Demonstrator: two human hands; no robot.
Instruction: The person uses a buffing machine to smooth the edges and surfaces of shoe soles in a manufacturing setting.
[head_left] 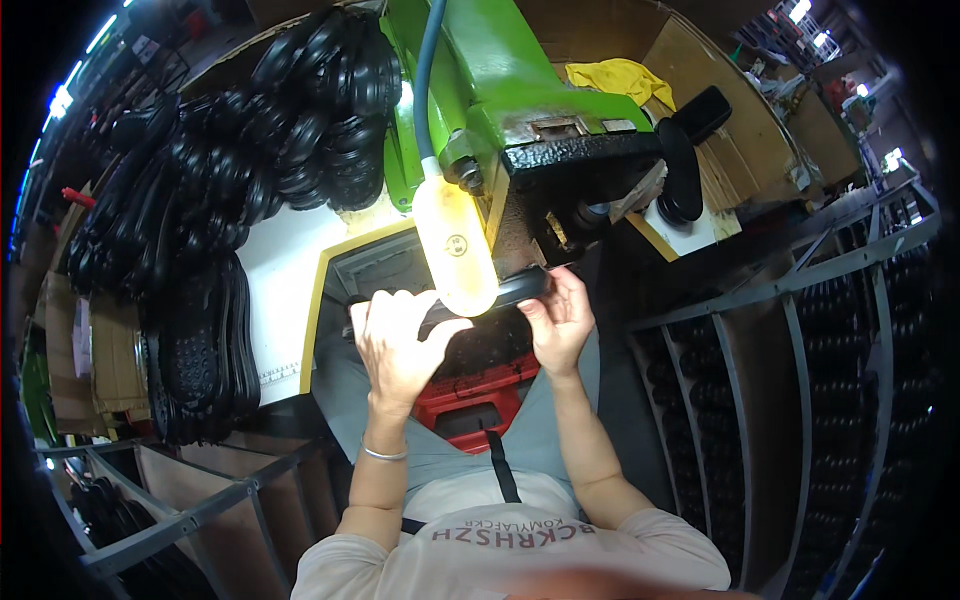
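Between my two hands is a black shoe sole (520, 289), held edge-on at the front of a green machine (505, 70). My left hand (398, 345) has its fingers closed over the sole's left part. At the other end, my right hand (562, 322) pinches the sole between thumb and fingers, close under the machine's dark metal head (530, 215). A bright yellow-white lamp (456, 245) on a blue-grey cable hangs in front and hides the sole's middle. The contact between sole and machine is partly hidden.
Black soles (290, 150) are heaped at the left, with another stack (200, 350) nearer me. Two soles (680, 170) sit right of the machine, before a cardboard box (690, 70) and yellow cloth (620, 78). Metal racks (790, 330) flank me; a red stool (470, 400) shows below.
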